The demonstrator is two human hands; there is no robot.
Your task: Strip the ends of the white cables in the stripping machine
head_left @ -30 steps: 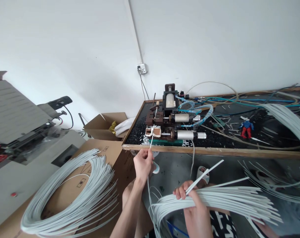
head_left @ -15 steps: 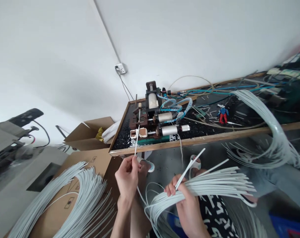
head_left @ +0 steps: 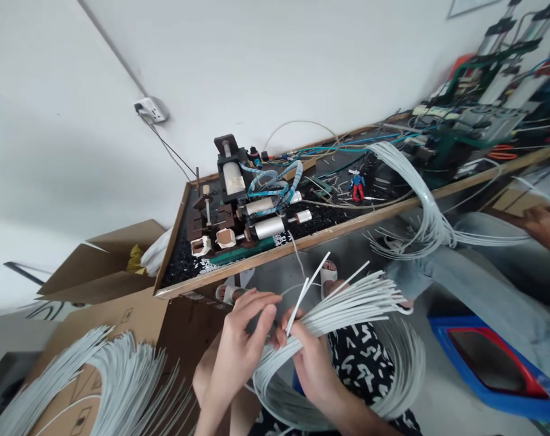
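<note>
My right hand (head_left: pixel 310 363) is closed round a bundle of pale grey-white cables (head_left: pixel 347 306) held over my lap, their cut ends fanning up to the right. My left hand (head_left: pixel 242 339) sits just left of it, fingers stretched toward the bundle and touching one cable (head_left: pixel 302 300) that sticks up from the rest. Beyond the hands, a small pneumatic press machine (head_left: pixel 238 209) with white cylinders and blue hoses stands on the near left end of a wooden-edged bench (head_left: pixel 311 237). No cable is in the machine.
A heap of finished cables (head_left: pixel 111 387) lies on a cardboard box at lower left. An open carton (head_left: pixel 106 263) stands behind it. Another person's hand (head_left: pixel 544 225) at right holds a second cable bundle (head_left: pixel 426 206). A blue and red bin (head_left: pixel 492 360) sits on the floor.
My left hand has let go of the cable it held at the machine and come back down to the bundle. The view has swung right and tilted.
</note>
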